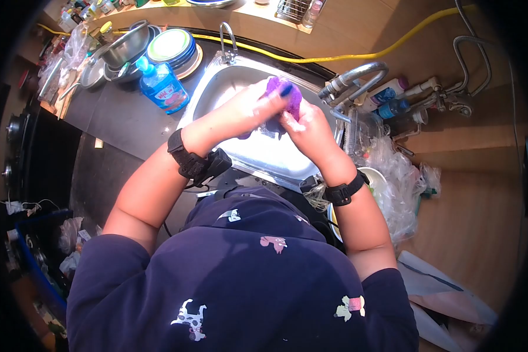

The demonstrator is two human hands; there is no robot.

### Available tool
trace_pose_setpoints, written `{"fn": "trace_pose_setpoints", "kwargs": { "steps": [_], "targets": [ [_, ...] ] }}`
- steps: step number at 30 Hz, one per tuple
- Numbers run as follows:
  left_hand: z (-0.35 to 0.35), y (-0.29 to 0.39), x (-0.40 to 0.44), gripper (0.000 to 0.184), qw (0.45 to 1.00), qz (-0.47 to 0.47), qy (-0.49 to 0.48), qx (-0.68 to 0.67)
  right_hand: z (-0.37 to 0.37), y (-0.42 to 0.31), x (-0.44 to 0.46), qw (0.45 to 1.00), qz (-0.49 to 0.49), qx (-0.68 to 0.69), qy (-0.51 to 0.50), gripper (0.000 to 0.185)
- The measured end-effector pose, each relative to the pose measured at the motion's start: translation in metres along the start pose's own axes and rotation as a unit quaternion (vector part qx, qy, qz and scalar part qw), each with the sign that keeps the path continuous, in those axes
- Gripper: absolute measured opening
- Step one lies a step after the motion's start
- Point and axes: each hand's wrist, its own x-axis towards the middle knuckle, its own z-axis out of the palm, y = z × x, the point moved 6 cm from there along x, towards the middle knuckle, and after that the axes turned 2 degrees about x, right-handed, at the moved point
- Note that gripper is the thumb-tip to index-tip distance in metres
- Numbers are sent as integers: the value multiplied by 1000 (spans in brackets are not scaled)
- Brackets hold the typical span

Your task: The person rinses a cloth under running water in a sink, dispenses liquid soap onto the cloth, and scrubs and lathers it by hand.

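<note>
Both of my hands meet over the steel sink (217, 88), closed around a crumpled purple cloth (292, 97). My left hand (263, 107) grips it from the left side. On the right, my right hand (308, 124) has its fingers pressed into the lower part of the same cloth. White suds cling to the skin of both hands. A darker bit of the cloth hangs beneath them, partly hidden by the fingers. Black straps circle both wrists.
A blue soap bottle (163, 87) stands left of the sink, near stacked plates (171, 46) and a metal bowl (126, 46). A small faucet (229, 36) rises behind the sink; a larger tap (358, 79) is at right. Plastic bags (393, 182) crowd the right side.
</note>
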Motion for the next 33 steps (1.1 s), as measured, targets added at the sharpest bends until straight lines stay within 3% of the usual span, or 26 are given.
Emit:
{"fn": "trace_pose_setpoints", "kwargs": {
  "steps": [2,5,7,8,11,15,19,22,26,30,33],
  "targets": [
    [3,7,-3,28,999,-12,-24,29,1,-5,0,999,0,-6,-38,24],
    [0,-15,-1,26,995,-24,-12,-91,0,-11,0,998,36,7,-59,20],
    [-6,-16,0,24,995,-37,-11,-90,-4,-5,1,994,70,19,-81,20],
    [-7,-15,-2,25,994,-62,0,-90,-6,-8,3,998,-9,21,-66,20],
    [-12,-14,-8,28,990,-120,6,-76,-10,-6,1,984,79,136,-85,21],
    [-14,-17,-9,29,983,-147,-8,-111,-12,-4,0,969,53,231,-70,30],
    [-17,-10,-10,27,986,-139,-27,-85,-26,-1,1,980,36,185,-59,41],
    [-19,-11,-9,21,982,-147,-52,-104,-32,1,0,967,48,248,-42,45],
    [-24,-6,-9,18,994,-79,-59,-44,-37,-3,-2,957,62,283,-33,43],
    [-34,9,-9,21,984,-100,-61,133,-41,-1,-4,935,104,338,12,38],
    [-46,17,-10,22,986,-42,-29,159,-52,-6,-2,934,100,342,-21,29]
  ]
}}
